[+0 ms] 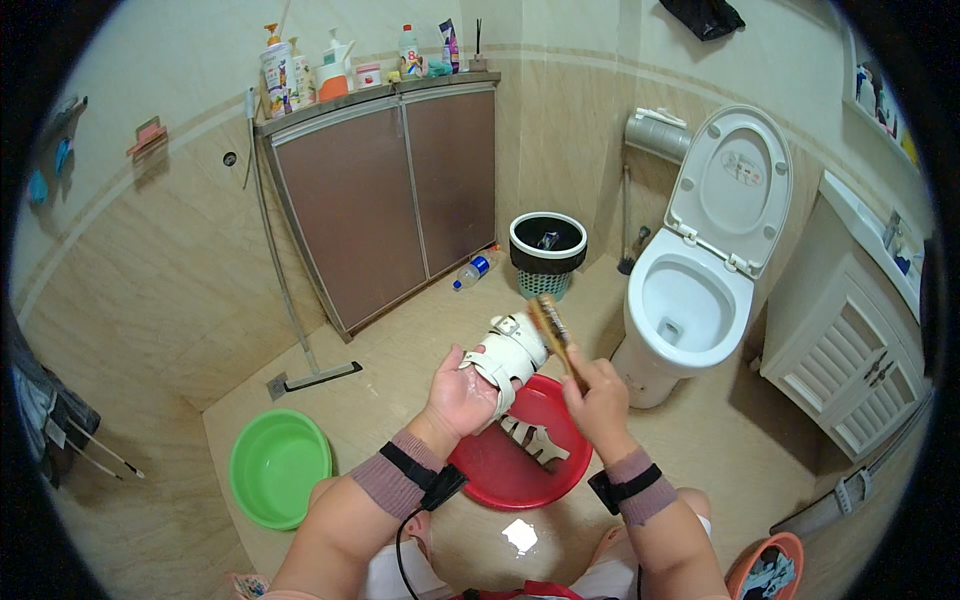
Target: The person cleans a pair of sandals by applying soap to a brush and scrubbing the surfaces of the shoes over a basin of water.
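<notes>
A white strappy sandal (510, 352) with a buckle rests in my left hand (461, 401), palm up, its fingers reaching in under the straps. My right hand (598, 392) grips the handle of a wooden scrub brush (553, 330), whose head is at the far end of the sandal; bristle contact is hard to make out. Beneath both hands stands a red basin (515, 496) on the floor. In it lies another white strappy piece, apparently the second sandal (543, 448), partly hidden by my left hand and the held sandal.
A green basin (281, 470) stands at the left. Further off are a floor squeegee (318, 378), a brown cabinet (350, 200), a plastic bottle (476, 270), a trash bin (547, 262) and a toilet (690, 300). An orange basin with cloth (768, 575) sits near right.
</notes>
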`<state>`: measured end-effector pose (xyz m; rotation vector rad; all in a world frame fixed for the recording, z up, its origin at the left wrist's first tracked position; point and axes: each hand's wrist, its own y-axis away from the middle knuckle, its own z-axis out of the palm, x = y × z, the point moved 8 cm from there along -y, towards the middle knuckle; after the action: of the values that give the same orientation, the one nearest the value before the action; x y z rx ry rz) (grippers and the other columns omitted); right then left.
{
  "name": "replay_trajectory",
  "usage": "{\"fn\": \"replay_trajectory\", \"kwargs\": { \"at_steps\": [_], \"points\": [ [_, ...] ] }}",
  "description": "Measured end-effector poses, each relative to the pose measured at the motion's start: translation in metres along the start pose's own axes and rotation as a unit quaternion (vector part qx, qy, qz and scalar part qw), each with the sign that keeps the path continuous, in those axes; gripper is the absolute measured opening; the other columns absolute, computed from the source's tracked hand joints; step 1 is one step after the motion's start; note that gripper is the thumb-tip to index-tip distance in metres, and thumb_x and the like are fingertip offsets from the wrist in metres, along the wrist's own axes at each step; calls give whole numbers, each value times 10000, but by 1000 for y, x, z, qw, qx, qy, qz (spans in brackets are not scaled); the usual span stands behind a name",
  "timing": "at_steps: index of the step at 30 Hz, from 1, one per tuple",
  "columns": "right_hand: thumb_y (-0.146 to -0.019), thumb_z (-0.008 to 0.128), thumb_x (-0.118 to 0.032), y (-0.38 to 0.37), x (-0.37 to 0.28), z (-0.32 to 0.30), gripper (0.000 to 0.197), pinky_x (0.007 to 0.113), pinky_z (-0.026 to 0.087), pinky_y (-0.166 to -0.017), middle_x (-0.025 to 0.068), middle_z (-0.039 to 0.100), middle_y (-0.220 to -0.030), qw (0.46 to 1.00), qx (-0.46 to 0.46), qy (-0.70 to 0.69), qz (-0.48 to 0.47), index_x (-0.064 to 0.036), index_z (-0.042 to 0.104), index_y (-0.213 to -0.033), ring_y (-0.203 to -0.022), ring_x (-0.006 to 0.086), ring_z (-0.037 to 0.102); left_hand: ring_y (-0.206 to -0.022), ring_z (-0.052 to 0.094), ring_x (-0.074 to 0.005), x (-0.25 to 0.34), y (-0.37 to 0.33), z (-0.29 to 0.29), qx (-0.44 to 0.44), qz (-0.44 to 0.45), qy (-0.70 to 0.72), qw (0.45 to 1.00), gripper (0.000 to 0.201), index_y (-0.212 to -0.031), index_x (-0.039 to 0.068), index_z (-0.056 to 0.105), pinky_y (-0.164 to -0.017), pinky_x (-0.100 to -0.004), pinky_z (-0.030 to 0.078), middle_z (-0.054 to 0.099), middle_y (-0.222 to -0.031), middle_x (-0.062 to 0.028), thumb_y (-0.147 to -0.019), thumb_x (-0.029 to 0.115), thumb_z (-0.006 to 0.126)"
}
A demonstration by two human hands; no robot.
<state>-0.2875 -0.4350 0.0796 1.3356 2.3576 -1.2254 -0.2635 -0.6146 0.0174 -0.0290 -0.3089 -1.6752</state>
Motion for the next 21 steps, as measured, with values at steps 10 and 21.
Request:
{"fn": "replay_trajectory", "kwargs": {
  "at_steps": [10,21],
  "points": [
    [-816,684,-194,3,2,0,365,426,472,-589,124,583,-777,999,12,-13,-30,-160,656,-1179,-672,303,586,-1295,425,-425,1,-7,-4,-21,-4,7,1000,535,-1270,107,435,-1066,-655,287,454,-1405,-204,-1010,520,213],
    [-802,704,-185,25,-36,12,406,407,518,-634,107,603,-795,992,-24,-68,-101,-154,646,-1202,-726,289,626,-1290,434,-413,5,-10,-11,5,14,-21,1000,594,-1281,64,461,-1090,-609,291,463,-1403,-208,-1004,527,211]
  ]
}}
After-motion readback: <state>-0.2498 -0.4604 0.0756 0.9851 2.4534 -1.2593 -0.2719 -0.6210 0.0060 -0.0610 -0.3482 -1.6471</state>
